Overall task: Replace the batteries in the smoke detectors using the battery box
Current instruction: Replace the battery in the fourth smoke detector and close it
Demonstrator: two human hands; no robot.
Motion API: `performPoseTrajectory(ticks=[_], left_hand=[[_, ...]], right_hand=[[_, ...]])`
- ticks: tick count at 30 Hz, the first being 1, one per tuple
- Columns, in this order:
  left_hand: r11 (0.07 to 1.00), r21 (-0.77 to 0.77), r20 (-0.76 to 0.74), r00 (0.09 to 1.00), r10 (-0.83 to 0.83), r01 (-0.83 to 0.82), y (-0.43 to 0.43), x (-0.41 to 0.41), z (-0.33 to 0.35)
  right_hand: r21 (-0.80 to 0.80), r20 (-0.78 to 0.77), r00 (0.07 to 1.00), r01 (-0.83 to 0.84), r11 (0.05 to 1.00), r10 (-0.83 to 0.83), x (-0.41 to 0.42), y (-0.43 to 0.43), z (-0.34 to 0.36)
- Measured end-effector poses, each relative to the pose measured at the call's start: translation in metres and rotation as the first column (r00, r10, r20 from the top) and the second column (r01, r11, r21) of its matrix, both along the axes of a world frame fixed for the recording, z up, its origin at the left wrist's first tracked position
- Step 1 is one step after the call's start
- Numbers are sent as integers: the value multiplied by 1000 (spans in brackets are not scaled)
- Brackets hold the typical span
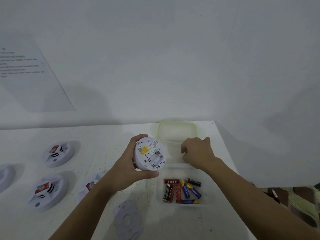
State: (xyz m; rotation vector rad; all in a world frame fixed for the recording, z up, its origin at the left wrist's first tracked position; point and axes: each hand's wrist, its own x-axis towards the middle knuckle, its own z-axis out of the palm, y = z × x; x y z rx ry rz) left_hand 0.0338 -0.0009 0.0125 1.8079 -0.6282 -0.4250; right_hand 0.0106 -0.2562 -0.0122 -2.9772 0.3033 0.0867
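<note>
My left hand (128,168) grips a white round smoke detector (149,154) off the table, its back turned up. The battery bay beside its yellow label looks empty. My right hand (197,153) hovers to the right of it, fingers curled down over a clear plastic container (172,154). Whether those fingers hold anything is hidden. Nearer to me stands the clear battery box (205,196) with several batteries (181,190) in red, black and blue-yellow.
A green-rimmed clear lid (176,129) lies at the back by the wall. Three more smoke detectors (58,153) (47,191) (90,184) rest on the left of the white table. A grey mounting plate (127,220) lies near the front. The table's right edge (228,153) runs close by.
</note>
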Motion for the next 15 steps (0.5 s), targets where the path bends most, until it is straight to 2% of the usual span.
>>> performPoseTrajectory(ticks=[2,4,6,8,10,12,15], left_hand=[[1000,-8,-1,1000,1,-1,0,0,0],[1000,-26,2,1000,9,-9,1,-1,0],[998,-56,15,1000,21,-20,0,-3,2],[995,-88,37,999,39,-35,-1,-7,5],[992,-117,59,996,63,-55,-2,-13,9],[988,-136,81,993,85,-74,-2,-18,13],[984,-156,107,989,105,-87,-3,-27,19]], right_hand=[[101,108,994,-5,995,-6,-4,-1,1],[342,253,963,-2,940,-90,-9,0,6],[623,334,915,-33,781,-227,-16,5,17],[782,374,864,-100,615,-336,-25,13,32],[861,397,824,-183,475,-403,-36,24,49],[891,407,809,-249,380,-424,-47,34,62],[893,420,819,-294,341,-392,-59,49,67]])
